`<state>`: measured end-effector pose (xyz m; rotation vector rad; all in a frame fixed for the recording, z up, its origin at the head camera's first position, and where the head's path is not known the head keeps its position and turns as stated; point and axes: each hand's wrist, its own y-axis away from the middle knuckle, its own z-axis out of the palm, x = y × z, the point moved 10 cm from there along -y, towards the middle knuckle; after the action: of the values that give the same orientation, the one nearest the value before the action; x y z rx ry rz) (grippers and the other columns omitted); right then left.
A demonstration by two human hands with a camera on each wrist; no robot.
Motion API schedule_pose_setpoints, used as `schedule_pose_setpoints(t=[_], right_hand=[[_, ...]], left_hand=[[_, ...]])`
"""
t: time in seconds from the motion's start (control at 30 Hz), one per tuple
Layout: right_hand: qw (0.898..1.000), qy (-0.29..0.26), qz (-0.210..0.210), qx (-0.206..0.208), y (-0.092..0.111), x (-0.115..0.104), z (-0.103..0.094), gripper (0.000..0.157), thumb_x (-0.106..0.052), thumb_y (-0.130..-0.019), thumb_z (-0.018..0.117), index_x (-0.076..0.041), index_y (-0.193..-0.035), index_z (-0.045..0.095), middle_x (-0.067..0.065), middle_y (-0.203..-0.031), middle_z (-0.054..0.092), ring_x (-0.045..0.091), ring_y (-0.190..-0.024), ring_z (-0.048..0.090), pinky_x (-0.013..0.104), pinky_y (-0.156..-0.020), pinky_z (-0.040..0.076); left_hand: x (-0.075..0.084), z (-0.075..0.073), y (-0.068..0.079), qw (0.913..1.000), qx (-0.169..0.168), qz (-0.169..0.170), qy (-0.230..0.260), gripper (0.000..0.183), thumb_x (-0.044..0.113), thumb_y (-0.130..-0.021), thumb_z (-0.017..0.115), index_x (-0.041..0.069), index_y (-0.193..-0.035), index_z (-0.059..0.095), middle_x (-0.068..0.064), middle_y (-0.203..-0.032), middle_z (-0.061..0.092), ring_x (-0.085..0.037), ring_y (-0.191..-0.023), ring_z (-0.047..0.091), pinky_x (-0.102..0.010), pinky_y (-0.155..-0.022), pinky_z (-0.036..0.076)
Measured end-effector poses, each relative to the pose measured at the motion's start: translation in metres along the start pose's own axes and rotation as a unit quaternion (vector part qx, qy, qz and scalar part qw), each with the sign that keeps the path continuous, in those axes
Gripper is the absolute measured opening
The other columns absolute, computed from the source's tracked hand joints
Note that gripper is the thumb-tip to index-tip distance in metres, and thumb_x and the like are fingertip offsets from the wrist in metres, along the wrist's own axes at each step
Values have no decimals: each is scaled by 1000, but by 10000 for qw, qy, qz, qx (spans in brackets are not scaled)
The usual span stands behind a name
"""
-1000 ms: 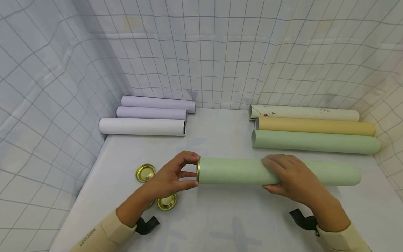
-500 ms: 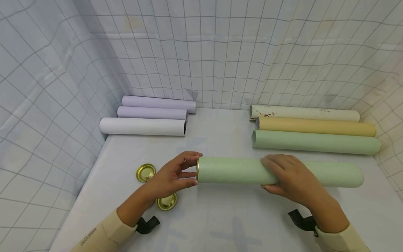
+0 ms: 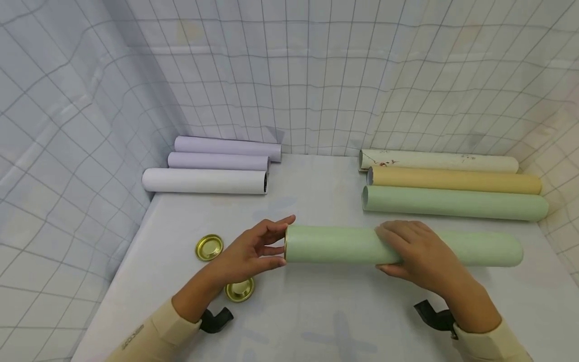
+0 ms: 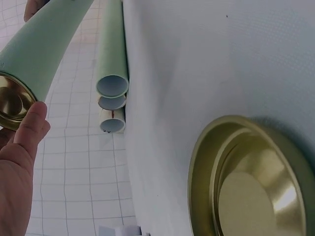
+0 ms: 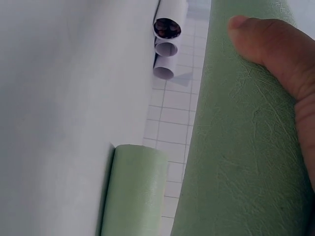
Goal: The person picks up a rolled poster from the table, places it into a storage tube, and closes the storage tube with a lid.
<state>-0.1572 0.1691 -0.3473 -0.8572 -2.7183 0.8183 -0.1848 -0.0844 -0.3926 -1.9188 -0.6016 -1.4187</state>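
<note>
A light green cardboard tube [image 3: 334,244] lies level above the table, across the head view. My right hand [image 3: 422,256] grips it from above around its middle, thumb on the near side. At its left end sits a gold metal lid [image 4: 11,102], its recessed face turned outward. My left hand [image 3: 248,254] holds that lid by the edge, thumb at the lower rim and fingers at the top and behind. In the head view only a thin gold line of the lid shows. Two loose gold lids [image 3: 209,247] [image 3: 239,290] lie beside my left forearm.
At the back right lie a flower-printed cream tube [image 3: 439,161], a yellow tube [image 3: 454,180] and another green tube [image 3: 454,202] with open left ends. Back left are two lilac tubes [image 3: 226,147] [image 3: 219,161] and a white tube [image 3: 205,181]. Grid-patterned cloth [image 3: 307,75] walls the table.
The gold band at the tube's left end has become thinner. My left index finger has slid slightly to the right over the top edge. My right hand keeps its grip almost unmoved.
</note>
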Motion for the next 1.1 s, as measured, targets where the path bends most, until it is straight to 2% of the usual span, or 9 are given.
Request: schedule_pose_setpoints(t=[0.27,0.4,0.5,0.67,0.8,1.1], right_hand=[[9996,-194,196,-4,7,6,3,66,-58,-98,46,1,-121,62,13,-114,64,35,-101,63,52,-82,51],[9989,-229,391,-87,16,10,4,69,-61,-96,45,1,-122,61,13,-116,64,34,-103,62,51,-86,50],[9986,-186,456,-175,23,13,7,70,-62,-96,44,1,-123,60,14,-117,64,35,-104,62,51,-87,49],[9978,-7,604,-286,36,27,11,73,-63,-96,40,2,-123,60,16,-117,63,37,-105,61,52,-90,47],[9960,17,800,-396,48,41,12,76,-64,-95,39,3,-123,59,18,-116,63,38,-104,61,54,-88,48],[9931,216,1021,-532,71,72,5,79,-68,-94,35,2,-122,57,18,-113,63,39,-101,61,54,-84,48]], left_hand=[[7,5,-2,9989,-24,125,-446,51,-3,-92,68,8,-135,45,-9,-159,31,-28,-140,40,-42,-98,50],[13,7,-5,9947,53,129,-1020,57,5,-90,74,14,-139,46,-4,-157,36,-25,-139,41,-41,-99,50],[12,4,-4,9884,155,41,-1509,62,10,-87,78,18,-141,47,-2,-154,41,-22,-137,44,-40,-99,50],[7,-10,8,9785,419,-174,-2014,57,14,-85,80,18,-136,54,0,-146,48,-18,-129,51,-42,-95,53],[5,-27,22,9742,612,-379,-2141,48,16,-85,81,19,-129,59,2,-142,51,-17,-125,53,-40,-94,53],[5,-57,48,9619,787,-892,-2460,47,23,-89,77,18,-132,57,1,-143,49,-20,-125,54,-37,-95,53]])
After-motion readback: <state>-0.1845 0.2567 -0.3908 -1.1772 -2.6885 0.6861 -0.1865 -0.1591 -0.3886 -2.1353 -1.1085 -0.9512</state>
